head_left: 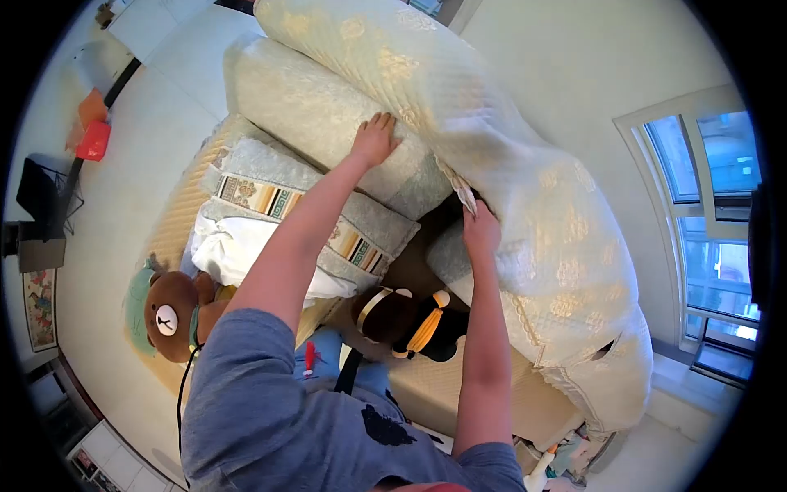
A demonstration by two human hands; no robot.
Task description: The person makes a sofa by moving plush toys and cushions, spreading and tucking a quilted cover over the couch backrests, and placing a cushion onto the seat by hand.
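My left hand (378, 139) lies flat on a pale patterned back cushion (303, 102) of the sofa, its fingers stretched out. My right hand (482, 228) is closed on the trimmed edge of a cream quilted sofa cover (566, 238), which drapes over the sofa's back and arm. A dark gap shows under the lifted edge, just left of that hand. Below the right hand, a grey-green cushion (449, 254) is partly hidden by the cover. Two grey cushions with a striped band (357, 246) lie beside my left forearm.
A brown teddy bear (170, 316) and a white cloth (238, 250) are on the seat at left. A dark plush toy (426, 328) with an orange scarf lies near my body. Windows (721, 180) stand at right. A red bag (93, 141) is at far left.
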